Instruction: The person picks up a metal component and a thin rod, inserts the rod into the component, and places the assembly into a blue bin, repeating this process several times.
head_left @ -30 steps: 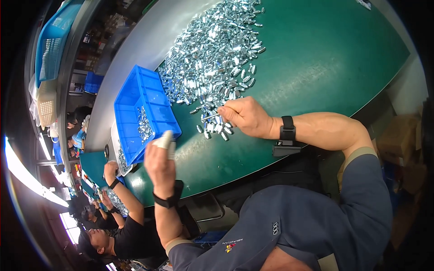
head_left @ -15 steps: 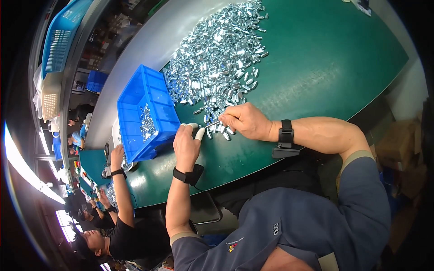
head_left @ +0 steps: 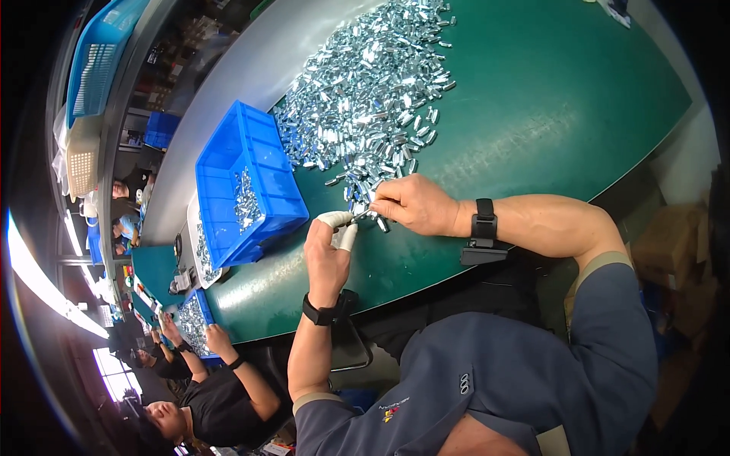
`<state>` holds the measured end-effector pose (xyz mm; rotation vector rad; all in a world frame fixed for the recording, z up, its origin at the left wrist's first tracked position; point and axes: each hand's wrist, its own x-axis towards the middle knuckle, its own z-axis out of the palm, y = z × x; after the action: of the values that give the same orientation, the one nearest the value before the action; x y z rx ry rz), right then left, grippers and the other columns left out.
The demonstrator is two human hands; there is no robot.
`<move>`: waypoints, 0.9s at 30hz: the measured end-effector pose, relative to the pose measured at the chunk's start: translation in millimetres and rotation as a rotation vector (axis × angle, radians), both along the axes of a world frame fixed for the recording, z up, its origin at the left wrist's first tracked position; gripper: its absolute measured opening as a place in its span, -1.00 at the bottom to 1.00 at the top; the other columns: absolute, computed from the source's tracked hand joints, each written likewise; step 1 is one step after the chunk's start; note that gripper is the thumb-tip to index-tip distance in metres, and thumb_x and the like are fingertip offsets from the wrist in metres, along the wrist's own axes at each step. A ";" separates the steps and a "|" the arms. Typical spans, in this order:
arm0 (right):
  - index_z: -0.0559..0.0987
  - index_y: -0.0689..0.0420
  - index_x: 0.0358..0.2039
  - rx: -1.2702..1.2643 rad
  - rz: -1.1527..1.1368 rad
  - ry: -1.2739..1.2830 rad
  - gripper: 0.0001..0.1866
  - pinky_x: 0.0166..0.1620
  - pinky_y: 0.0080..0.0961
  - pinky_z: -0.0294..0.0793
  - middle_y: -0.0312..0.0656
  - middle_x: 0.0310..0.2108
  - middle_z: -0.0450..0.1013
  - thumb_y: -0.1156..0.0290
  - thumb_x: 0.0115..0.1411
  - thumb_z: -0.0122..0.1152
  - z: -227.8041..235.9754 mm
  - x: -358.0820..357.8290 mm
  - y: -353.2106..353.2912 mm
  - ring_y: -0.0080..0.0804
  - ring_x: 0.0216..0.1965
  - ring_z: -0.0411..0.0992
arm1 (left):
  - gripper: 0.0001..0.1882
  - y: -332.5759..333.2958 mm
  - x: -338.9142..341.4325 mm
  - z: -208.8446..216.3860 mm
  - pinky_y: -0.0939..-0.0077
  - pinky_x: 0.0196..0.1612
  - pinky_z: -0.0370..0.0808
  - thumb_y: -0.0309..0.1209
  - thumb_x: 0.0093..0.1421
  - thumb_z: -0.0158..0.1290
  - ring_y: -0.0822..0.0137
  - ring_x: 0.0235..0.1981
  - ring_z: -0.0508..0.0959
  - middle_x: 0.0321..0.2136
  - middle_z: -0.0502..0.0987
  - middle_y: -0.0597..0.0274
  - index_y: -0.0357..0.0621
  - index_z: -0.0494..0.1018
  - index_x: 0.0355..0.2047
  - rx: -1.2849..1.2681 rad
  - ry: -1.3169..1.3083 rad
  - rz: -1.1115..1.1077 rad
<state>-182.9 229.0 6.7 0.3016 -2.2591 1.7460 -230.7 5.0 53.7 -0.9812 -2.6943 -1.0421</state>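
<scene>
My left hand (head_left: 327, 254), with whitish covers on thumb and forefinger, is closed in a pinch at the near end of the parts pile. What sits between its fingertips is too small to make out. My right hand (head_left: 417, 205) is closed on a thin metal rod (head_left: 363, 213), whose far end meets the left fingertips. Just beyond both hands spreads a large heap of small shiny metal parts (head_left: 365, 99), with a few loose ones beneath the fingers. A blue plastic bin (head_left: 277, 178) stands left of the heap, with similar small parts lying inside it.
The green tabletop (head_left: 547, 114) carries the heap and bin. Behind the bin is a white tray (head_left: 214, 275) of parts. At the lower left a co-worker in black (head_left: 236, 403) reaches toward a blue tray (head_left: 204, 304). Cartons (head_left: 669, 243) stand at right.
My left hand has shifted slightly right, and its fingertips have come together at the rod's end. The co-worker's near hand has moved back from beside the blue bin.
</scene>
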 end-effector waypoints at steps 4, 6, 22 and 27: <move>0.58 0.21 -0.43 -0.020 0.050 -0.004 -0.66 -0.39 -0.17 0.39 0.01 -0.53 0.50 0.21 0.39 0.17 2.5 -3.9 -5.6 0.03 -0.50 0.45 | -0.75 -0.3 -3.1 4.1 0.33 -0.14 0.53 -0.60 0.10 0.33 0.13 -0.23 0.61 -0.24 0.63 0.12 -0.19 0.60 -0.19 -0.033 0.166 -0.093; 0.57 0.22 -0.46 0.000 0.084 -0.076 -0.64 -0.41 -0.18 0.38 0.02 -0.56 0.48 0.22 0.39 0.15 9.2 -5.3 -9.3 0.02 -0.53 0.43 | -0.73 -4.0 -0.1 6.7 0.27 -0.13 0.54 -0.60 0.09 0.34 0.05 -0.20 0.61 -0.22 0.63 0.09 -0.16 0.60 -0.18 0.001 0.148 -0.163; 0.60 0.23 -0.57 0.292 0.299 -0.131 -0.64 -0.52 -0.41 0.35 -0.21 -0.68 0.48 0.35 0.37 0.20 4.7 21.1 -22.9 -0.44 -0.63 0.45 | -0.79 -28.0 64.3 -24.4 0.18 -0.13 0.53 -0.53 0.11 0.31 0.02 -0.19 0.56 -0.30 0.56 0.15 -0.14 0.54 -0.26 0.276 -0.008 -0.053; 0.64 0.23 -0.50 0.476 0.328 0.048 -0.76 -0.47 -0.41 0.41 -0.17 -0.60 0.51 0.39 0.30 0.28 3.1 17.3 -19.1 -0.38 -0.56 0.50 | -0.77 -27.7 69.6 -38.8 0.18 -0.13 0.52 -0.55 0.09 0.32 0.02 -0.19 0.56 -0.30 0.55 0.14 -0.17 0.53 -0.26 0.371 -0.071 -0.015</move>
<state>-165.6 209.9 9.7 0.8392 -2.6849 1.2789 -161.0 -22.7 14.9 -0.9085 -2.4155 -1.5328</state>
